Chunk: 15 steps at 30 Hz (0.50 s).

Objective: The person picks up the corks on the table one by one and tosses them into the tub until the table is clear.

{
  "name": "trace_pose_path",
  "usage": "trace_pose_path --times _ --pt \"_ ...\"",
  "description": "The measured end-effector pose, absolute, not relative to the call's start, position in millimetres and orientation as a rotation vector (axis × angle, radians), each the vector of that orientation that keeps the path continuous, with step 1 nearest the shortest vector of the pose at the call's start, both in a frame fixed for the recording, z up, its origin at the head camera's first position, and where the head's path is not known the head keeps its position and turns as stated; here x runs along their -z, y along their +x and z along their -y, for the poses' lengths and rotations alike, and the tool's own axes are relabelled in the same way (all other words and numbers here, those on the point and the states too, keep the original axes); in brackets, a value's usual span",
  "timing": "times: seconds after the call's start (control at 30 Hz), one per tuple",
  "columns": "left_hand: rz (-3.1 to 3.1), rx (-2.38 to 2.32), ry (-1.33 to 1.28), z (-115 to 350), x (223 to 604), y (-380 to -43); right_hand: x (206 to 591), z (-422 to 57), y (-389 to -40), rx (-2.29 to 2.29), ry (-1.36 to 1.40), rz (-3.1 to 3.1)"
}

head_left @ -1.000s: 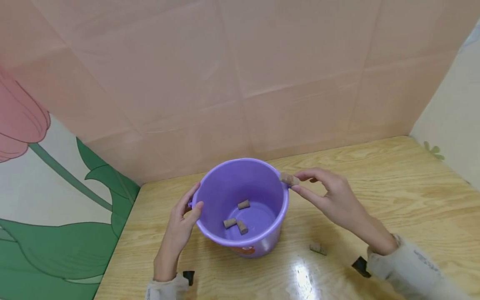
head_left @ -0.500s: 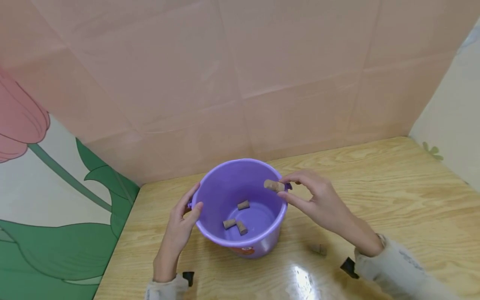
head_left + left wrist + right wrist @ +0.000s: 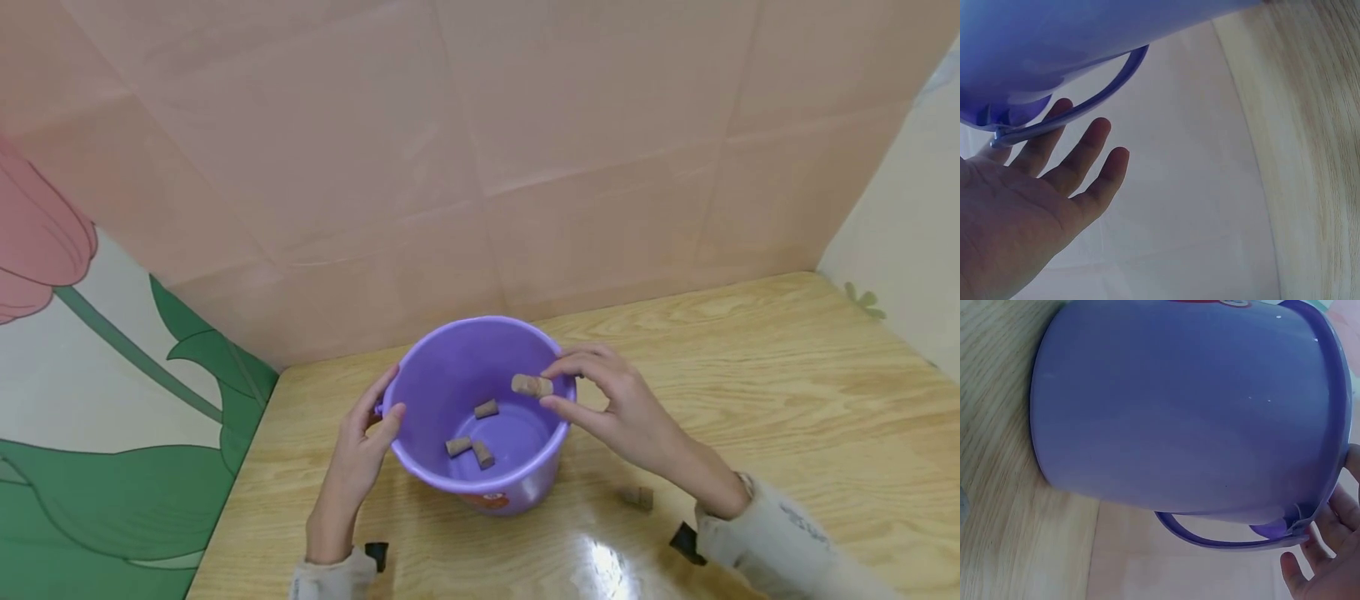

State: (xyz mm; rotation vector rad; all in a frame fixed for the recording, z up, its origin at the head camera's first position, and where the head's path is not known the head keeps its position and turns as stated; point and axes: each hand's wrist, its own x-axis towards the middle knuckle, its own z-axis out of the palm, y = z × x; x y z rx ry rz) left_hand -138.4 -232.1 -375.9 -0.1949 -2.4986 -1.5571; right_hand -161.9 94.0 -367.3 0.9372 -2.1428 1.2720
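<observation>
A purple bucket (image 3: 420, 471) stands on the table, with three brown corks (image 3: 483, 454) lying on its floor. At the left rim my left hand (image 3: 356, 458) holds the bucket, thumb over the edge and fingers outside. In the left wrist view its fingers (image 3: 1094, 169) spread behind the bucket's curved handle (image 3: 1113, 90). My right hand (image 3: 622, 408) pinches another cork (image 3: 531, 385) between thumb and fingers, above the bucket's opening at the right rim. The right wrist view shows the bucket's side and part of the hand (image 3: 1335, 550); the pinched cork is hidden there.
One more cork (image 3: 637, 497) lies on the wooden table (image 3: 750, 375), right of the bucket. A pink sheet (image 3: 480, 167) hangs behind. Floral panels (image 3: 187, 400) stand at the left. A black piece (image 3: 687, 543) sits near the right sleeve.
My right hand has carried the cork leftward and slightly down, from outside the right rim to over the bucket's opening. The left hand and bucket have stayed put.
</observation>
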Motion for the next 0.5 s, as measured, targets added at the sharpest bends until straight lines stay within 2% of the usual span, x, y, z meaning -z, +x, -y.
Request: trace_pose_path --times 0.5 --pt "2.492 1.544 -0.206 231.2 374.0 -136.2 365.4 -87.8 -159.0 -1.503 0.858 2.290"
